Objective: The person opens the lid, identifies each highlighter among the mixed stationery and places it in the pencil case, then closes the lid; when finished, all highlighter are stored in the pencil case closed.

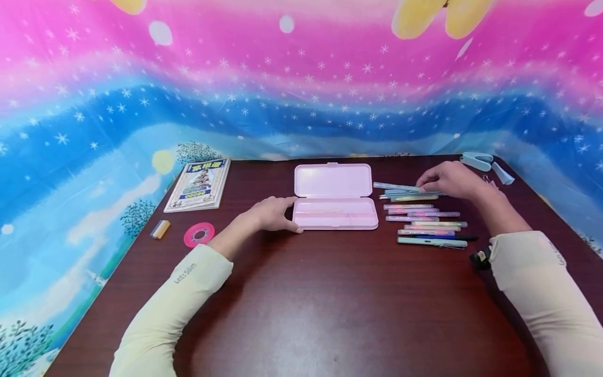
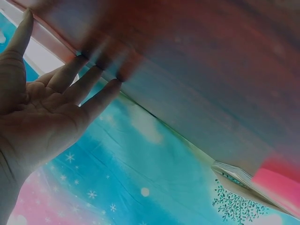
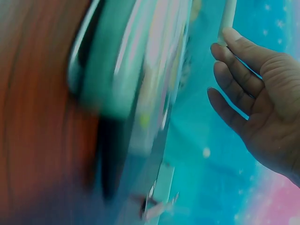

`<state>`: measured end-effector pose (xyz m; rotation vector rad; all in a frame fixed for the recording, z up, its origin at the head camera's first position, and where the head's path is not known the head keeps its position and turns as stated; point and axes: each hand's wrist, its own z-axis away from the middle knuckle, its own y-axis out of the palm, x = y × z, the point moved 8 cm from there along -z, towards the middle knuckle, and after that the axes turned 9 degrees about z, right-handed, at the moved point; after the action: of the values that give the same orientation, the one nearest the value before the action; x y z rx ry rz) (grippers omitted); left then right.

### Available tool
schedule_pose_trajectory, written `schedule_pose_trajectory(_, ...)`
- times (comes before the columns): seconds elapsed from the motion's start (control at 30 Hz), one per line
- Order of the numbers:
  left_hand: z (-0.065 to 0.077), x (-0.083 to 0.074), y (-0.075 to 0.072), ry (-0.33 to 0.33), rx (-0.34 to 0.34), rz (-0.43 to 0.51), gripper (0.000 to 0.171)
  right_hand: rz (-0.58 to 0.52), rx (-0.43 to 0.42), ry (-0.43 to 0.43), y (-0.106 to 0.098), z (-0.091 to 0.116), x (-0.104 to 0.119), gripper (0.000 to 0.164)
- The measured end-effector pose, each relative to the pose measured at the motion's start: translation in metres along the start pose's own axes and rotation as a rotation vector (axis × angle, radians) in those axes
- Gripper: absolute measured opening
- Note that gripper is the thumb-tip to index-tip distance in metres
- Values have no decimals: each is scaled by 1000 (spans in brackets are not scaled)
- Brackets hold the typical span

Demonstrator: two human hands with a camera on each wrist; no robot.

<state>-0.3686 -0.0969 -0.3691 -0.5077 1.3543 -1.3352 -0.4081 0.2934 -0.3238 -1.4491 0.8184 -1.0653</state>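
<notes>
A pink pencil case (image 1: 333,180) lies with its lid folded back. A thin pale stick (image 1: 322,211) lies in its long compartment. My left hand (image 1: 273,213) touches the left side of the case, thumb by the front corner; the left wrist view shows its fingers (image 2: 101,101) fairly straight. Above the back of the pen row, my right hand (image 1: 447,179) pinches the end of a pale blue-green pen (image 1: 394,186) between thumb and fingertips, also seen as a pale barrel (image 3: 228,18) in the right wrist view. Several pens and highlighters (image 1: 424,213) lie beneath it.
A light blue stapler (image 1: 477,161) stands at the back right, beside a pale blue object (image 1: 503,173). On the left are a book (image 1: 198,184), a pink tape roll (image 1: 199,234) and an eraser-like block (image 1: 160,229). Patterned cloth (image 1: 301,104) borders the table.
</notes>
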Motion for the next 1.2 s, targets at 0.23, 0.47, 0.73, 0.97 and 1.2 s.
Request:
schedule_pose_trajectory(0.23,1,1,1,11,-4,3,93,12,-17,-100,8,-28,52,13)
schedule_pose_trajectory(0.47,0,2,3,8,2,-7,92,40,4,-197,18,-48,98,10)
schedule_pose_trajectory(0.73,-2,1,1,7,0,0,92,85,67,-225,31,-61,134,11)
schedule_pose_trajectory(0.97,-2,2,2,1,0,3,92,145,96,-222,44,-68,157,11)
schedule_pose_trajectory(1.2,-2,1,1,5,-3,3,92,136,51,-245,46,-71,174,9)
